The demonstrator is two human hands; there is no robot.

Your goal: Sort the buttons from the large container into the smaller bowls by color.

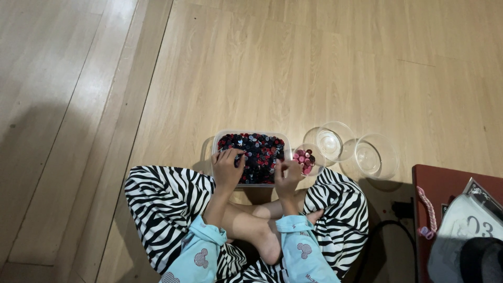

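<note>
A clear rectangular plastic tub full of small black, dark blue and red round pieces sits on the wooden floor in front of my crossed legs. My left hand rests in the tub's near left part, fingers curled among the pieces. My right hand is at the tub's near right corner, fingers bent; whether it pinches a piece is too small to tell. Just right of it stands a small clear bowl holding pink and red pieces.
Two more clear glass bowls stand to the right, one behind the pink-filled bowl, one farther right. A dark red low table with a white bag and pink cord is at the right edge. A black cable lies beside my right knee.
</note>
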